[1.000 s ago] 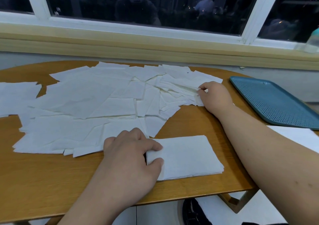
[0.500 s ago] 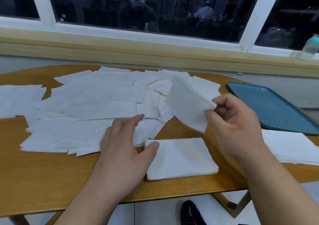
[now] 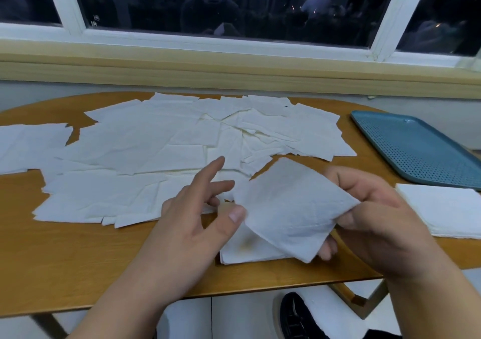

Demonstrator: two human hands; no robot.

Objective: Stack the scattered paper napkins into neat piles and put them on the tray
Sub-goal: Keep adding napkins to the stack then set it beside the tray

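Note:
Many white paper napkins [image 3: 166,151] lie scattered and overlapping across the wooden table [image 3: 78,260]. My right hand [image 3: 377,221] pinches one napkin [image 3: 291,213] by its right corner and holds it in the air above a small neat pile [image 3: 250,250] near the front edge. My left hand [image 3: 197,221] hovers just left of that napkin with fingers spread and relaxed, its thumb close to the napkin's left edge. A second neat pile [image 3: 442,211] lies at the right, in front of the teal perforated tray [image 3: 421,146], which holds nothing.
A window sill and wooden ledge [image 3: 234,73] run behind the table. More napkins [image 3: 28,143] lie at the far left. Below the front table edge a dark shoe [image 3: 296,315] and a table leg [image 3: 359,297] show.
My right hand picked a napkin from the scattered heap and brought it down towards the front pile. My left hand lifted off the pile and opened its fingers.

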